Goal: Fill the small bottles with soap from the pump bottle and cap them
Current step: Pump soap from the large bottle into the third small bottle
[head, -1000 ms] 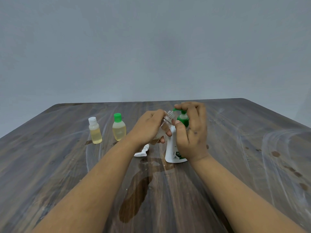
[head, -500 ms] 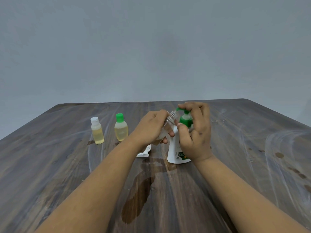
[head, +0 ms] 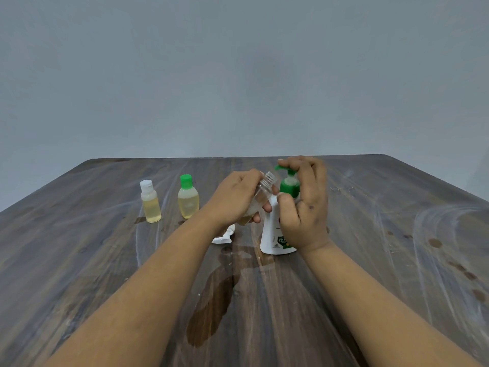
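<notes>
Nearest to us a dark wet patch (head: 211, 308) lies on the wooden surface (head: 79, 274) between our two forearms; beyond it a small white cap (head: 224, 235) lies on its side just below our left wrist; our left hand (head: 235, 200) has its fingers curled round an open small bottle (head: 260, 193), clear and tilted, its threaded neck pointing up and right toward the green nozzle; a little pale liquid seems to sit in its lower part, though the fingers hide most of it; just to the right stands the white pump bottle (head: 272, 234), upright on the surface, with a green collar and green pump head (head: 287, 172); our right hand (head: 304, 205) wraps round that bottle, the thumb against its shoulder and the fingers bent over the top of the pump head; farther off to the left, well apart from the hands, stand two filled bottles side by side, both holding yellowish soap; the green-capped bottle (head: 188, 198) is the nearer to our left hand, and the white-capped bottle (head: 150, 202) stands just to its left; behind the far edge of the surface rises a plain grey wall (head: 238, 75).
</notes>
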Demonstrator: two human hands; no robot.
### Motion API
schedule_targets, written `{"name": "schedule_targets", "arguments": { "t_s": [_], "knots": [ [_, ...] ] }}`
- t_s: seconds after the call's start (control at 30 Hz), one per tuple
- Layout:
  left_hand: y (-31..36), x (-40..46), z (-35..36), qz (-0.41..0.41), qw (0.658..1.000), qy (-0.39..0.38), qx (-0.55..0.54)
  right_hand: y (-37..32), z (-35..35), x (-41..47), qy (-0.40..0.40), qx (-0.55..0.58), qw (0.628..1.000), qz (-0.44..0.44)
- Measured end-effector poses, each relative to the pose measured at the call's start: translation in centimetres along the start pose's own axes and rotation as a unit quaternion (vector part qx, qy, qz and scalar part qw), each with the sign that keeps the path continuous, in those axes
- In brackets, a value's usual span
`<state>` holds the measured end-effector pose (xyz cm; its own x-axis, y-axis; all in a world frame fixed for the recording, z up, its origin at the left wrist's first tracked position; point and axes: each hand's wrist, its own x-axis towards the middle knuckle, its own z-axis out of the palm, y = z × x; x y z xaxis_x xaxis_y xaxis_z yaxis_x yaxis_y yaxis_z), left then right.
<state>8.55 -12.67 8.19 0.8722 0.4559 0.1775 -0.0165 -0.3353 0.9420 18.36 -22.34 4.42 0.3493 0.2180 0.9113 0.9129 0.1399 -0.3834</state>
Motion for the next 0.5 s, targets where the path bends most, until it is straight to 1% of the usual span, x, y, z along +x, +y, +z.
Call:
{"name": "schedule_targets", "arguments": {
  "t_s": [0.2,0.5],
  "knots": [
    [0.14,-0.18,0.13,-0.004,1.000,0.010,-0.013,-0.01,0.22,0.24,0.024,0.004,0.999,0.023],
    [0.07,-0.07,0.13,-0.003,1.000,0.007,-0.001,-0.11,0.00,-0.11,0.003,0.001,1.000,0.011]
  ]
}}
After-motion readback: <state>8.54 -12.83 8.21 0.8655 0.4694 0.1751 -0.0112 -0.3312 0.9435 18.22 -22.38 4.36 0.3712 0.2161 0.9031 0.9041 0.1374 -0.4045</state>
